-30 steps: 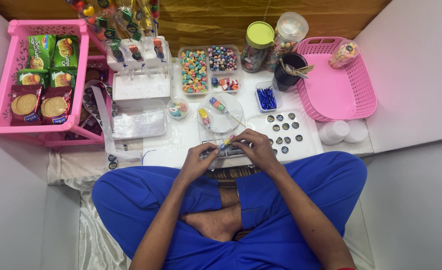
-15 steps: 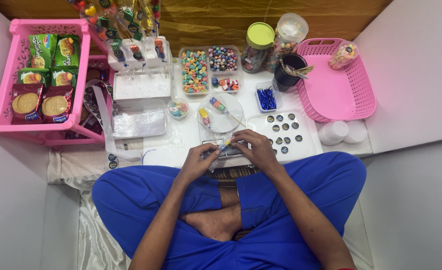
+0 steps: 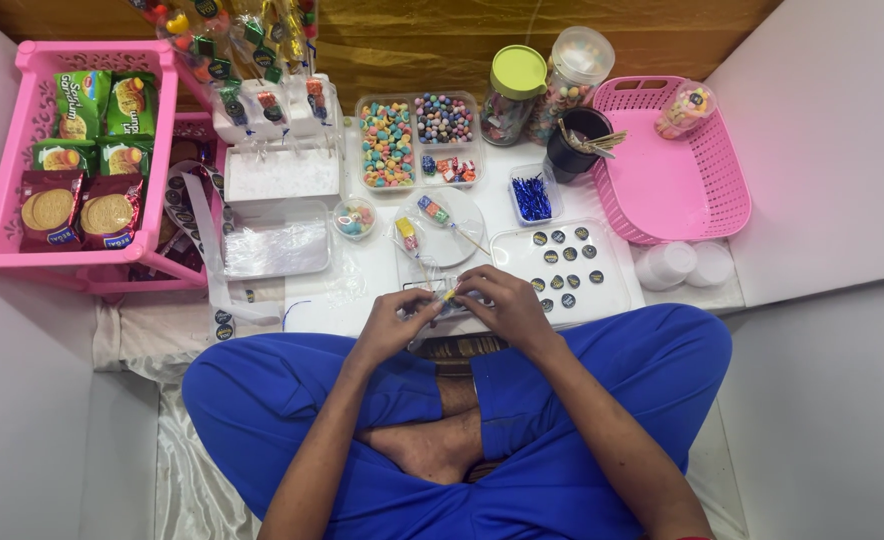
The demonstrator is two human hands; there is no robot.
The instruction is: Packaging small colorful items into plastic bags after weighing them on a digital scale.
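Note:
I sit cross-legged in blue trousers before a low white work surface (image 3: 362, 275). My left hand (image 3: 394, 322) and my right hand (image 3: 503, 305) meet at its near edge, fingers pinched together on a small candy skewer (image 3: 449, 296) with a yellow piece showing between them. Just beyond my hands lies a round white plate (image 3: 452, 240) with two more candy skewers (image 3: 432, 210) on it. A clear tray of dark round stickers (image 3: 562, 262) sits right of my right hand.
A divided clear box of coloured candies (image 3: 417, 140), two candy jars (image 3: 517, 90), a dark cup of sticks (image 3: 577, 150) and a small tub of blue ties (image 3: 532, 195) stand behind. A pink basket (image 3: 672, 185) is right, a pink snack rack (image 3: 22, 190) left, clear trays (image 3: 277, 245) between.

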